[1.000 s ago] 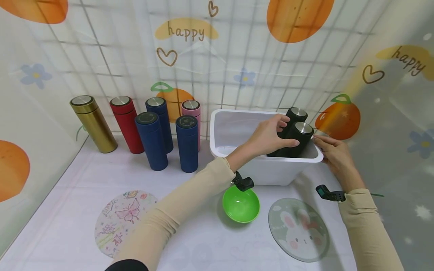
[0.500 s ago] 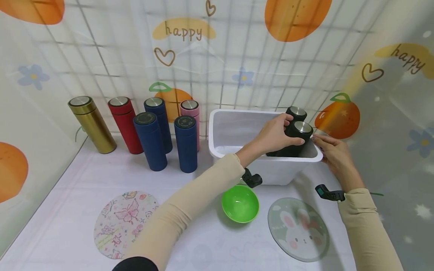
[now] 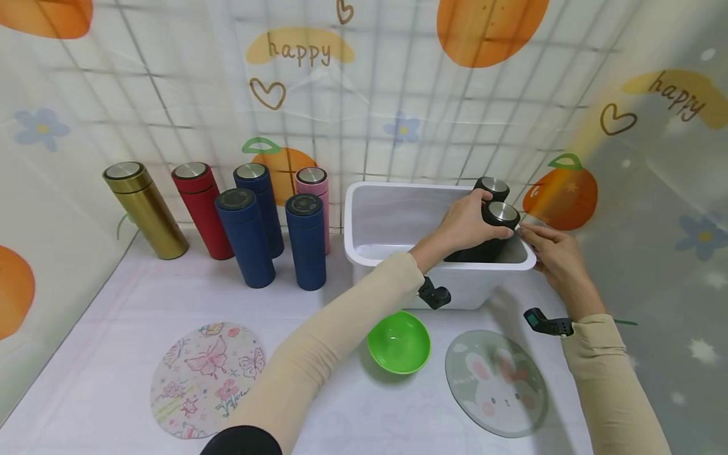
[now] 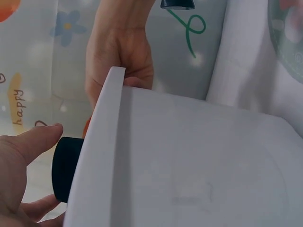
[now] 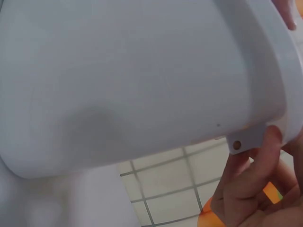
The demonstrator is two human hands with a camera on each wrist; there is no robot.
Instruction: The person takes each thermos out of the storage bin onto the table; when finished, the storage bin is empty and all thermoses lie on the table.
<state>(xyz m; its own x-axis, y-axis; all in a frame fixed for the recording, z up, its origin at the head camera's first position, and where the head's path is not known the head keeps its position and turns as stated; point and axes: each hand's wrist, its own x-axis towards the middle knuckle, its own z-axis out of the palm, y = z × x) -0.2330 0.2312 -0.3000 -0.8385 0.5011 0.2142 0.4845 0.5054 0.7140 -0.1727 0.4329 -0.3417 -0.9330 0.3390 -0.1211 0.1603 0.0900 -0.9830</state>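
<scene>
Two black thermos bottles with silver-topped lids stand in the right end of a white plastic bin point(image 3: 478, 285). My left hand point(image 3: 462, 224) holds the nearer black thermos point(image 3: 502, 213) around its upper part, thumb in front and fingers behind. Behind it is the other black thermos point(image 3: 492, 186), close to my fingertips. The lower parts of both are hidden by the bin and hand. At the bin's right end my right hand point(image 3: 563, 260) grips the rim. In the right wrist view, its thumb point(image 5: 272, 142) presses beside a small tab with a hole.
Left of the bin stand a gold thermos point(image 3: 148, 212), a red thermos point(image 3: 201, 212), a pink thermos point(image 3: 313, 180) and several blue thermoses point(image 3: 246, 243). A green bowl point(image 3: 399, 343) sits in front, between a butterfly mat point(image 3: 207, 373) and a rabbit mat point(image 3: 496, 385).
My left hand has moved slightly right and come closer around the nearer black thermos. My right hand keeps its place on the rim. The head view has turned a little to the right.
</scene>
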